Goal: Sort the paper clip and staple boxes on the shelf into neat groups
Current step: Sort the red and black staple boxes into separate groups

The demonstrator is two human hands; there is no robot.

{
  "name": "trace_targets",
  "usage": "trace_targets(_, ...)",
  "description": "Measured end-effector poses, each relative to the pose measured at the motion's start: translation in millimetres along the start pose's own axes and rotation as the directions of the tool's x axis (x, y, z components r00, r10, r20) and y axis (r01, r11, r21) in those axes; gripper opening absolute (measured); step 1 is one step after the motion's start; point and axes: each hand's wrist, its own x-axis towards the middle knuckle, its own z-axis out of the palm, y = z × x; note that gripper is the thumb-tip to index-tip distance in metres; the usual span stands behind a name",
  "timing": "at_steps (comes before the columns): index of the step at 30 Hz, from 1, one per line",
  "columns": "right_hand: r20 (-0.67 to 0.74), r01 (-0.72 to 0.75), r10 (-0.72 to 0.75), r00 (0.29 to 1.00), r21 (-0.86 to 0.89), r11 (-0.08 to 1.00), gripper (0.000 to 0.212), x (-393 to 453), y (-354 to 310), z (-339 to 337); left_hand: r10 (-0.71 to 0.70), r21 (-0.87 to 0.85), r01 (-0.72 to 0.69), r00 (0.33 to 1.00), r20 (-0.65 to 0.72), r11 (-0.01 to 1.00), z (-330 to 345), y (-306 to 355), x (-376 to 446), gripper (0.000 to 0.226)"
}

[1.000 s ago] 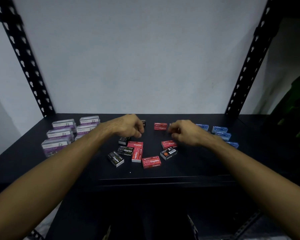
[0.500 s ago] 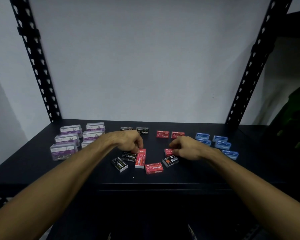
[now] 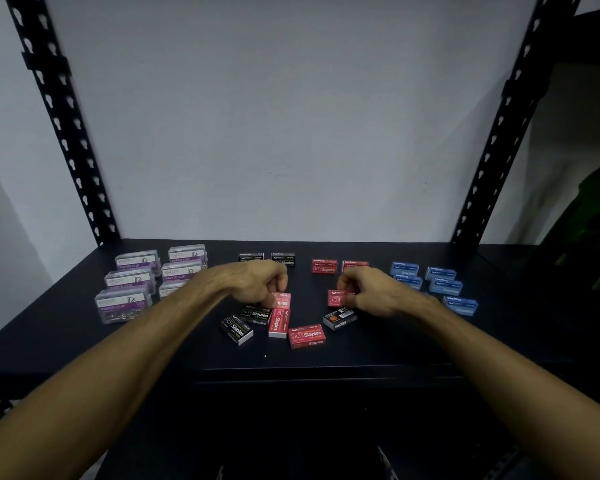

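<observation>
- Head view: right hand [image 3: 371,292] is pinching a red staple box [image 3: 336,298] mid-shelf.
- Left hand [image 3: 257,284] is gripping another red box [image 3: 282,301].
- Red group [image 3: 324,266] is lying straight behind, toward the back edge.

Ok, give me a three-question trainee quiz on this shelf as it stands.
1. True or false: the blue staple boxes sit at the shelf's left end.
2. Which colour is the box that the right hand pinches? A) black B) red C) purple
3. Fill in: the clear boxes at the left, labelled ____, stand in two columns.

Key
1. False; they are grouped at the right end.
2. B; it pinches a red staple box, and the left hand grips another red box.
3. Paper clip.
</observation>
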Motion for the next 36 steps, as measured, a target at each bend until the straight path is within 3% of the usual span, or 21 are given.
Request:
trace_targets(8, -0.090, 0.037, -0.039, 0.995, -0.022, 0.999, 0.013, 2, 2, 4, 0.031, 0.047, -0.027, 0.995, -0.097, 0.999, 8, 8, 8, 0.016)
trace_targets(17, -0.085, 0.053, -0.060, 0.995, -0.078, 0.996, 0.012, 4, 2, 4, 0.051, 0.024, -0.049, 0.990, -0.134, 0.999, 9, 11, 13, 0.014)
trace_targets(27, -0.243, -0.053, 0.011, 0.970, -0.165, 0.985, 0.013, 14, 20, -22, 0.117, 0.029, -0.113, 0.944, -0.308, 0.993, 3, 37, 41, 0.021)
trace_targets(36, -0.235, -0.088, 0.043, 0.971, -0.187, 0.978, 0.012, 25, 34, -19, 0.108, 0.075, -0.088, 0.936, -0.335, 0.993, 16, 48, 73, 0.022)
